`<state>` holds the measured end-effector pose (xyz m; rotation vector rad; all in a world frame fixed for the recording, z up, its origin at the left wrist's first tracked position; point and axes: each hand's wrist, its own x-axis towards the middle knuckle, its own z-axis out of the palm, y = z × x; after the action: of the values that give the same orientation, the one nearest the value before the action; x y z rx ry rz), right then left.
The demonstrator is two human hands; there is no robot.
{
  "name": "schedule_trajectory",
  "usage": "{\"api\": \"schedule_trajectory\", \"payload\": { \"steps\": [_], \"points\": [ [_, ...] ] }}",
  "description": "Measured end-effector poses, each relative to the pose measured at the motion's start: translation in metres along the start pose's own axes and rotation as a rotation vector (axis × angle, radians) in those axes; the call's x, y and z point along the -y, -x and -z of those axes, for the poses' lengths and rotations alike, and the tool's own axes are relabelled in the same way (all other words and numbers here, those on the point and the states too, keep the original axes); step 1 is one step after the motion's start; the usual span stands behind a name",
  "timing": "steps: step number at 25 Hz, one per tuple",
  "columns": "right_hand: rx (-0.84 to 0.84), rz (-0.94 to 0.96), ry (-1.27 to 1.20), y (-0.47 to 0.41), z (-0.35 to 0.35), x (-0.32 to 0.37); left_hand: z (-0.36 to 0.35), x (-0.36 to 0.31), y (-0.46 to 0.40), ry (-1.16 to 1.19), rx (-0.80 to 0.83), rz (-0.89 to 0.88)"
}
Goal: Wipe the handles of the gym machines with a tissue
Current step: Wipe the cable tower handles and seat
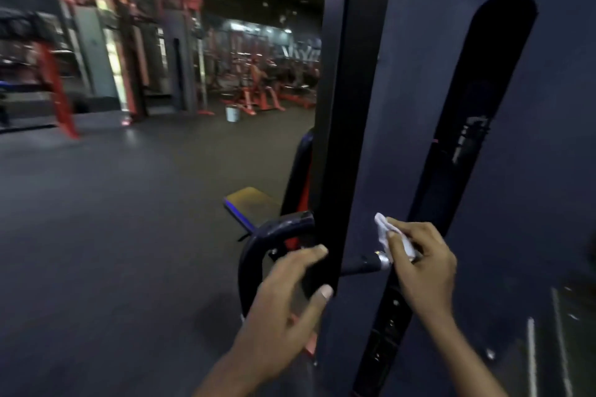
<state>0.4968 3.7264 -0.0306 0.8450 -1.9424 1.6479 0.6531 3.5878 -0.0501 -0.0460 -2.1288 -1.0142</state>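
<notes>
Handle (pixel 364 264) first: far left stand red gym machines (pixel 254 87), nearer your left hand (pixel 283 293) hangs loose, fingers spread by the black post (pixel 342 106); right of it, your right hand (pixel 422 264) clasps the tissue (pixel 382 230) around the handle's metal end

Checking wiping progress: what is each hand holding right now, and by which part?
The right hand holds the tissue bunched against the handle's metal end. The left hand holds nothing, fingers near the machine's upright post.

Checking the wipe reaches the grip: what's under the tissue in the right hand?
The tissue, gripped by the right hand, covers the handle at its silver collar. The handle's part beyond is hidden by tissue and fingers.
</notes>
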Motion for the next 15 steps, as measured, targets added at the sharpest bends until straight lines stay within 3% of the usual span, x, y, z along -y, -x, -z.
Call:
{"api": "schedule_trajectory", "payload": {
  "steps": [3, 5, 7, 10, 12, 15],
  "points": [
    [-0.038, 0.293, 0.028, 0.012, -0.015, 0.034, 0.034, 0.011, 0.000, -0.346, -0.322, -0.009],
    [0.012, 0.489, 0.114, 0.020, -0.033, 0.052, 0.045, 0.026, -0.001, -0.435, -0.339, 0.059],
    [0.068, 0.657, 0.276, 0.023, -0.054, 0.061, 0.044, 0.036, 0.001, -0.337, -0.258, 0.102],
    [0.134, 0.668, 0.511, 0.027, -0.084, 0.061, 0.038, 0.041, 0.001, -0.241, -0.249, 0.117],
    [0.137, 0.596, 0.505, 0.032, -0.096, 0.060, 0.038, 0.040, -0.001, -0.235, -0.257, 0.116],
    [0.178, 0.651, 0.459, 0.045, -0.104, 0.055, 0.042, 0.044, -0.001, -0.227, -0.249, 0.109]
  ]
}}
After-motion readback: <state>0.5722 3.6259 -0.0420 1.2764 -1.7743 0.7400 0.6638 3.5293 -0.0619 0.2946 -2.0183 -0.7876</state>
